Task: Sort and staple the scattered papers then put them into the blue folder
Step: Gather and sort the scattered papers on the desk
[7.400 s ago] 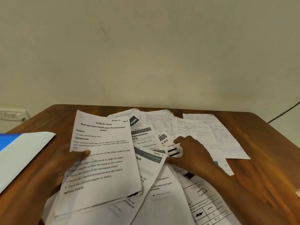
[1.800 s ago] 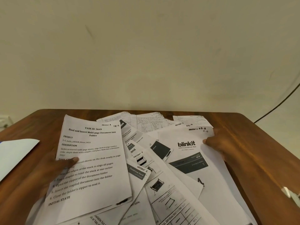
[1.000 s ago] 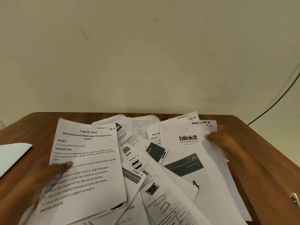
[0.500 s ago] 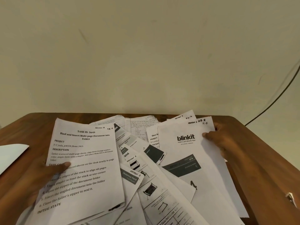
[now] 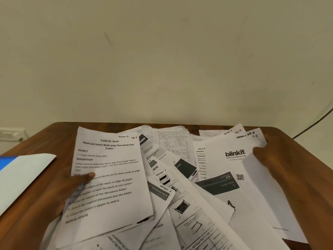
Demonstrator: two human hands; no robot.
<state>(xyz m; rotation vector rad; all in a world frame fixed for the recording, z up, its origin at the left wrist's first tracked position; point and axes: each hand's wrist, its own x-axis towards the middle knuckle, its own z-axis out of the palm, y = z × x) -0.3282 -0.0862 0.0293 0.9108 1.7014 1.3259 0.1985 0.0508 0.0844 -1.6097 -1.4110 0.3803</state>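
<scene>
white papers (image 5: 180, 177) printed black and grey, blue-and-white folder (image 5: 21, 174), reddish-brown wooden table (image 5: 297, 159), beige wall (image 5: 162, 60)

Bare table (image 5: 295, 159) strip, seemingly, beside papers (image 5: 180, 177)

Just a brown wooden table (image 5: 295, 159) shoved up against a plain beige wall (image 5: 162, 60). White wall socket (image 5: 12, 134) over at 9 o'clock, and a dark cable (image 5: 313, 124) running down at 3 o'clock.
</scene>
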